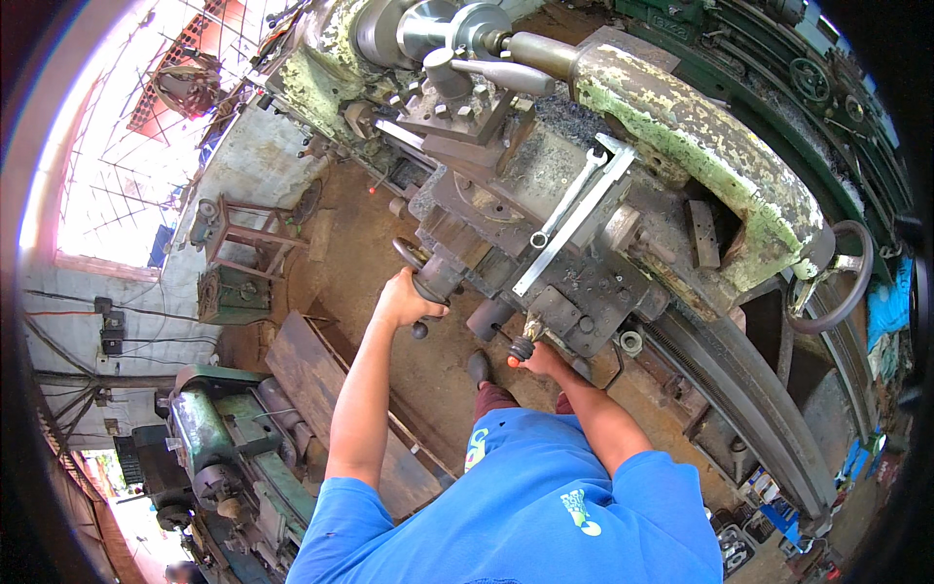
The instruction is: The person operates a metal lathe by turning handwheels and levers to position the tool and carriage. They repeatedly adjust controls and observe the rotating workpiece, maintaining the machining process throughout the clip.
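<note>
A worn metal lathe stands before me. My left hand (401, 298) is closed round a small handwheel (411, 255) at the front of its carriage. Under the apron, my right hand (540, 361) is closed on a lever (522, 348) with a dark grip and an orange end; part of the fingers is hidden. On the carriage lie a combination wrench (569, 199) and, alongside it, a vernier caliper (574, 222). Beyond them sits the tool post (457, 109) with its clamping handle (506, 76). A shiny round workpiece (428, 29) is held at the far end.
The chipped green tailstock (696, 127) with its handwheel (844, 277) stands right. Bed rails (739, 389) curve toward me. Another green lathe (233, 438) and a brown board (341, 399) are at left. A stool (253, 234) stands by the wall. Metal chips cover the carriage.
</note>
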`<state>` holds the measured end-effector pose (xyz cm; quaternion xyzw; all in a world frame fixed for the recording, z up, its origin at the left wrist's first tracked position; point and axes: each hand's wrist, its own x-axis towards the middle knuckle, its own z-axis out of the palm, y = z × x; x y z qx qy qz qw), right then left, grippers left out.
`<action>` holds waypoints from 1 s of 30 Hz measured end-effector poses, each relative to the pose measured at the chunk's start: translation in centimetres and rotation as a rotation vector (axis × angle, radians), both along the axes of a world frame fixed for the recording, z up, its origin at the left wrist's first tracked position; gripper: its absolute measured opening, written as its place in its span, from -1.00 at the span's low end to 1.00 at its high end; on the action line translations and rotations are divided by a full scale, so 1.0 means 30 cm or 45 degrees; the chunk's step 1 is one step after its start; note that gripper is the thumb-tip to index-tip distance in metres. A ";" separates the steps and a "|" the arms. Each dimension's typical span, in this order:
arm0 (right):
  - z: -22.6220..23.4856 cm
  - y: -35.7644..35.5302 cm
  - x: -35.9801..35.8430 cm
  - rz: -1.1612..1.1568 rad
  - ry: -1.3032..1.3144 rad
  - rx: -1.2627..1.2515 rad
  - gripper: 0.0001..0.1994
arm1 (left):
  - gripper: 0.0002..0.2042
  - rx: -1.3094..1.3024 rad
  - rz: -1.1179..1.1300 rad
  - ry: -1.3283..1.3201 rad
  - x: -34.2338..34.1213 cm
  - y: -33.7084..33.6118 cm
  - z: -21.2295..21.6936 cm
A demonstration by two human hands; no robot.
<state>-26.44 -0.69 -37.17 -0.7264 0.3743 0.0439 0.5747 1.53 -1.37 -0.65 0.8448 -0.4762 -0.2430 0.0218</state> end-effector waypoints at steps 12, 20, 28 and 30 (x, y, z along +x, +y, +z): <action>0.028 -0.002 0.006 -0.010 0.028 -0.043 -0.29 | 0.10 -0.010 0.021 -0.111 -0.021 0.013 -0.025; 0.119 0.004 -0.011 -0.152 0.079 -0.087 -0.49 | 0.13 -0.070 0.053 -0.156 -0.045 0.026 -0.037; 0.065 0.017 -0.004 -0.197 0.024 -0.111 -0.55 | 0.13 -0.102 0.073 -0.217 -0.065 0.034 -0.050; 0.067 0.015 -0.003 -0.196 0.017 -0.121 -0.56 | 0.13 -0.106 0.073 -0.248 -0.071 0.036 -0.052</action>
